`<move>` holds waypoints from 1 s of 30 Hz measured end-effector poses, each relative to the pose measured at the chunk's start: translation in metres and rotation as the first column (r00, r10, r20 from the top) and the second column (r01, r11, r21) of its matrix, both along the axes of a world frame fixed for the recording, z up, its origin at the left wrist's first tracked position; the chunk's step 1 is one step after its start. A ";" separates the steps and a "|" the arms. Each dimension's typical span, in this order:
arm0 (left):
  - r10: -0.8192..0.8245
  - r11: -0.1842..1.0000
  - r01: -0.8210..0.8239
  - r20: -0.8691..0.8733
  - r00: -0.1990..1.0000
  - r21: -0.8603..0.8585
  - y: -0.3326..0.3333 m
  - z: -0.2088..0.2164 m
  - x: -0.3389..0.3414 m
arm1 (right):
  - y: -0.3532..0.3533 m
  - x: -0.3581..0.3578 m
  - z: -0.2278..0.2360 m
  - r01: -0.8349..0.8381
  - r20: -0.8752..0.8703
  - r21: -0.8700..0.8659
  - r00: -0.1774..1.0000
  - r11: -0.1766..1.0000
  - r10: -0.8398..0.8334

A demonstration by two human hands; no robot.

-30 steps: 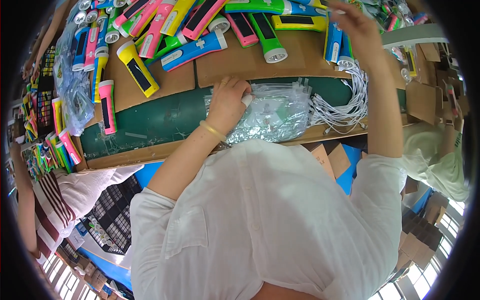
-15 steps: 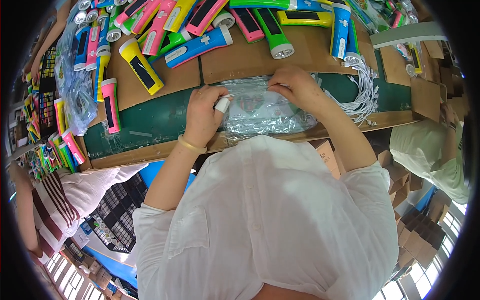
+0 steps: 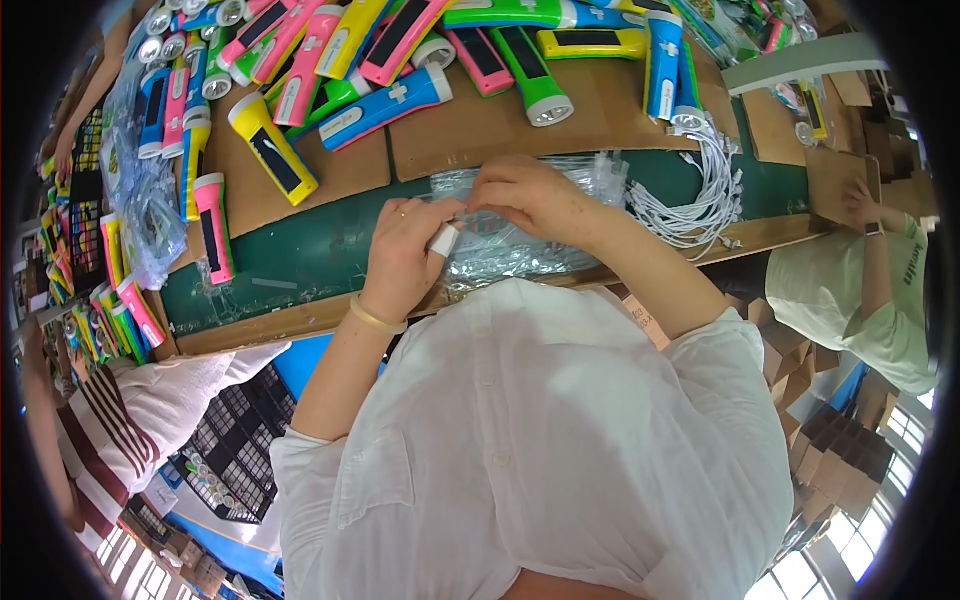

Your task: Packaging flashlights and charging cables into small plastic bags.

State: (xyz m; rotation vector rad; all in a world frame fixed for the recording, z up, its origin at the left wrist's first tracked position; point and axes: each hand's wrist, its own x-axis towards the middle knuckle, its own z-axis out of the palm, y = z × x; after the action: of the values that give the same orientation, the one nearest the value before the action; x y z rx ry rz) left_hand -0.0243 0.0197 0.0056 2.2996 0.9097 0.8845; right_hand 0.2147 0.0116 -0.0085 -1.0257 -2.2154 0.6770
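Observation:
A stack of clear plastic bags [image 3: 525,255] lies flat on the green tabletop in front of me. My left hand [image 3: 408,245] is closed at the stack's left side, thumb and fingers pinching the film edge; a white wrap covers one fingertip. Just beside it, my right hand [image 3: 535,200] reaches across the bags, its fingers bent together at the same edge. The two sets of fingertips nearly meet. Part of the stack is hidden under my right hand and wrist.
Colourful flashlights [image 3: 385,110] pile up on cardboard [image 3: 460,135] beyond the bags. To the right lies a bundle of white cables [image 3: 700,205]; on the left, more plastic bags [image 3: 150,210] and a pink flashlight [image 3: 214,230]. Other people stand at both sides.
My right hand has moved left across the bags, from their far right part to beside my left hand. My left hand stays near the same edge. The person at right now reaches to a cardboard box.

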 end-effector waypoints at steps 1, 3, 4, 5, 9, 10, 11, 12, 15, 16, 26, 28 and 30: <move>-0.078 0.997 0.079 -0.052 0.996 0.025 0.004 0.002 0.003 | -0.001 0.001 0.000 -0.007 0.013 0.020 1.000 1.000 0.007; -0.060 0.995 0.068 -0.104 0.993 0.068 0.007 0.003 0.001 | -0.003 0.011 0.004 -0.016 0.074 0.053 0.997 0.998 0.012; -0.060 0.998 0.060 -0.069 0.996 0.007 0.008 0.000 0.000 | -0.006 0.022 0.005 0.030 0.152 0.076 0.987 0.997 -0.042; -0.066 0.998 0.067 -0.064 0.996 0.012 0.007 -0.002 -0.003 | -0.008 0.034 0.005 0.069 0.222 0.105 0.971 0.992 -0.091; -0.042 0.994 0.038 -0.036 0.998 -0.100 0.003 -0.009 -0.009 | -0.009 0.105 0.010 0.390 0.158 0.055 0.906 0.919 -0.394; -0.045 0.997 0.042 -0.039 0.998 -0.068 0.002 -0.009 -0.007 | -0.003 0.117 0.014 0.543 0.118 0.235 0.807 0.806 -0.578; -0.048 0.998 0.046 -0.045 0.998 -0.038 0.000 -0.009 -0.005 | 0.007 0.128 0.025 0.711 0.175 0.287 0.620 0.642 -0.765; -0.053 0.998 0.051 -0.046 0.998 -0.036 0.001 -0.011 -0.005 | 0.015 0.136 0.035 0.830 0.216 0.350 0.380 0.435 -0.899; -0.157 0.988 0.152 -0.190 0.969 -0.039 0.006 -0.014 -0.003 | 0.047 0.159 0.030 0.898 0.485 0.370 0.030 0.236 -0.874; -0.158 0.987 0.162 -0.211 0.965 -0.001 0.006 -0.013 -0.002 | 0.055 0.165 0.027 0.900 0.481 0.368 0.031 0.234 -0.876; -0.487 0.874 0.486 0.038 0.873 0.013 0.004 0.007 0.016 | 0.006 0.075 0.064 0.267 -0.463 -0.603 0.650 0.751 -0.603; -0.429 0.903 0.430 0.105 0.897 0.022 0.004 0.003 0.019 | -0.014 0.048 0.065 0.124 -0.474 -0.584 0.750 0.802 -0.461; -0.400 0.916 0.401 0.122 0.909 0.016 0.002 0.000 0.018 | -0.026 0.034 0.062 0.108 -0.304 -0.502 0.907 0.858 -0.292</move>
State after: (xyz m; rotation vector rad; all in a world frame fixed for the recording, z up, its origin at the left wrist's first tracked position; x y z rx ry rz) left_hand -0.0064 0.0220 0.0060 2.2763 0.3634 0.8231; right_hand 0.2486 -0.0143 0.0532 -1.2266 -1.6121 1.2448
